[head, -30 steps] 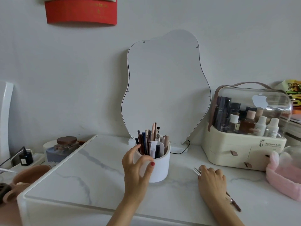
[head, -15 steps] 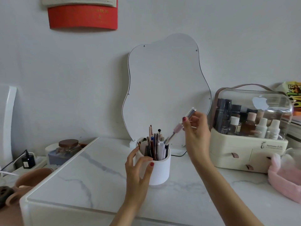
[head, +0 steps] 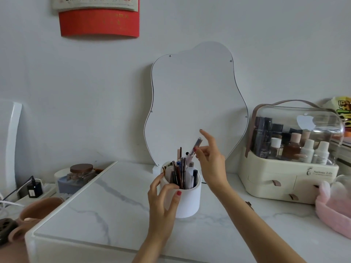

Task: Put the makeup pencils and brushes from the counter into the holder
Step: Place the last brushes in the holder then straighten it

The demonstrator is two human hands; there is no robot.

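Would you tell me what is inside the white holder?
The white holder contains upright pencils and brushes; the right hand lowers another brush in. Their lower ends are hidden by its wall.

Grey wall (head: 57, 82), marble counter (head: 117, 221)

calendar (head: 95, 2): 24–29 | cosmetics case (head: 288, 179): "Serious Life", apple logo
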